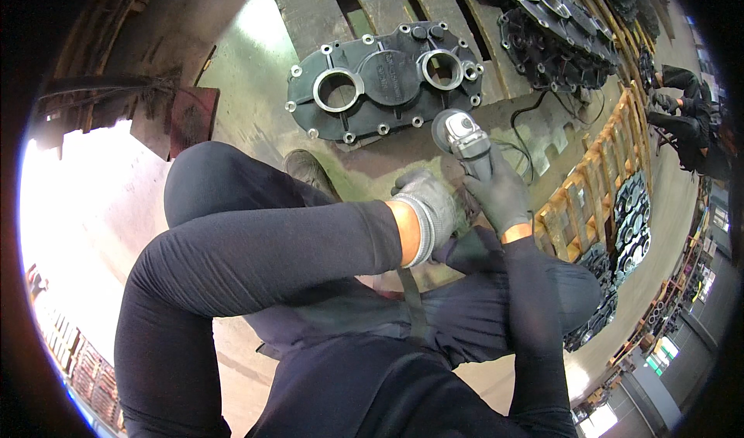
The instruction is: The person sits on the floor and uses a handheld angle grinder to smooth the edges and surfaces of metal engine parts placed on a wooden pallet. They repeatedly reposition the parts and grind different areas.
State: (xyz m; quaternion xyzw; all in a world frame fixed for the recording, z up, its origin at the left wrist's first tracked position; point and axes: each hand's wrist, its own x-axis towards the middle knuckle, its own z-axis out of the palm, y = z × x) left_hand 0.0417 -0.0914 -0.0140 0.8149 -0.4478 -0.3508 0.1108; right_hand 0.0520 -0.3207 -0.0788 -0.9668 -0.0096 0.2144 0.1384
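A grey angle grinder (463,137) points up toward a dark cast-metal housing (384,82) that lies flat on a wooden pallet (310,8). My right hand (500,190), in a grey glove, grips the grinder's body from below. My left hand (426,206), also gloved, curls next to the grinder's rear end, just left of the right hand; what it holds is hidden. The grinder's disc end sits at the housing's lower right edge. The housing has two large round bores and several bolt holes. My knees fill the lower middle of the view.
More dark cast housings (554,43) are stacked on the pallet at the upper right. A light wooden pallet (601,175) with further castings stands on the right. Another person (686,105) crouches at the far right. A black cable (527,120) runs over the green floor.
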